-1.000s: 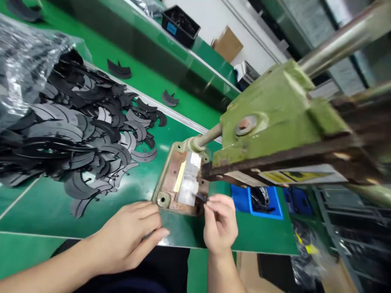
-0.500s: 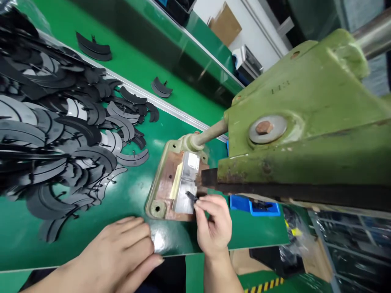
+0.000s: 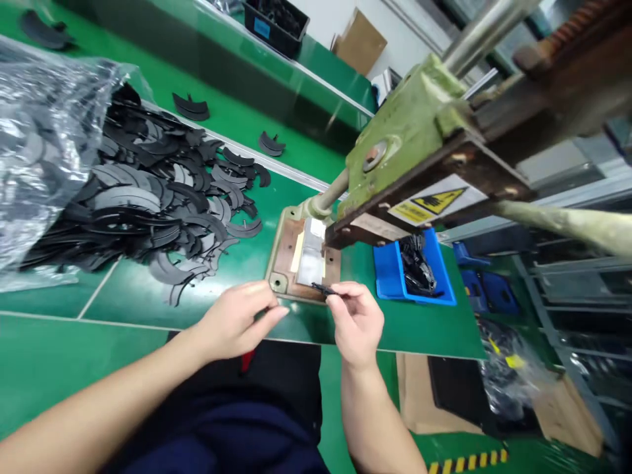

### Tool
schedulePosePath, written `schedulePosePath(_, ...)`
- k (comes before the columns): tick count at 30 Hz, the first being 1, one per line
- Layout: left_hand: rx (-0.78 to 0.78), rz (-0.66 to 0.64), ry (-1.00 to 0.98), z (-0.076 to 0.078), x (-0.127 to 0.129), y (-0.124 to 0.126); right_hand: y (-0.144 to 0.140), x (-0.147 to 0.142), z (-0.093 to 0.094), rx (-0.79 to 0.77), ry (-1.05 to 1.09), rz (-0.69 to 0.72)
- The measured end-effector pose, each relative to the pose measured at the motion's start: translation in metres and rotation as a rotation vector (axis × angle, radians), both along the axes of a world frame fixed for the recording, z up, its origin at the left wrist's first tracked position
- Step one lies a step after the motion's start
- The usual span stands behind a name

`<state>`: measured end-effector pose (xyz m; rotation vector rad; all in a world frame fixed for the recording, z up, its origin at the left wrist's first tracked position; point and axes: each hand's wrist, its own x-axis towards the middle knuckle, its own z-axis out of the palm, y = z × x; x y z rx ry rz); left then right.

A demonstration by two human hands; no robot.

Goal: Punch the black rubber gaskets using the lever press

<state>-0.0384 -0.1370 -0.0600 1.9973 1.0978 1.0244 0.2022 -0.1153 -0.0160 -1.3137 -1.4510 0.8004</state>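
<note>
My right hand (image 3: pixel 359 319) pinches a thin black plastic piece (image 3: pixel 323 288) between thumb and fingertips, at the front edge of the press base. The piece's free end points left, close to the metal block (image 3: pixel 312 253) on the base plate (image 3: pixel 333 273); whether they touch I cannot tell. My left hand (image 3: pixel 241 319) is at the near left corner of the base, fingers loosely bent and thumb apart, with nothing visible in it. The green press head (image 3: pixel 380 141) with its dark ram stands above and right of the block.
Many curved black plastic parts (image 3: pixel 133 197) lie heaped at left, partly under a clear plastic bag (image 3: pixel 44 151). A blue bin (image 3: pixel 447 289) of black pieces stands right of the press. Behind are a black crate (image 3: pixel 276 29) and a few loose curved parts (image 3: pixel 190 106).
My view has pulled back and turned, so the blue bin and the bag show more. The right hand still pinches the black piece, now at the block's near edge instead of over it.
</note>
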Motion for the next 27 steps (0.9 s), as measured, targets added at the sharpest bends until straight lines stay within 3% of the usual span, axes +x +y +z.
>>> schedulePosePath(6, 0.013, 0.136, -0.118, 0.002, 0.000, -0.011, -0.021, -0.018, -0.001, -0.123, 0.065, 0.036)
schedulePosePath(14, 0.090, 0.083, -0.146, 0.019, 0.005, -0.028, -0.033, -0.029, -0.006, -0.256, 0.101, 0.159)
schedulePosePath(22, 0.081, 0.052, -0.162, 0.027, 0.012, -0.043, -0.048, -0.023, -0.011, -0.241, 0.094, 0.202)
schedulePosePath(25, -0.026, 0.040, -0.189, 0.032, 0.015, -0.044, -0.049, -0.018, -0.011, -0.199, 0.067, 0.229)
schedulePosePath(27, -0.188, 0.013, -0.241, 0.035, 0.017, -0.041, -0.047, -0.014, -0.007, -0.155, 0.040, 0.263)
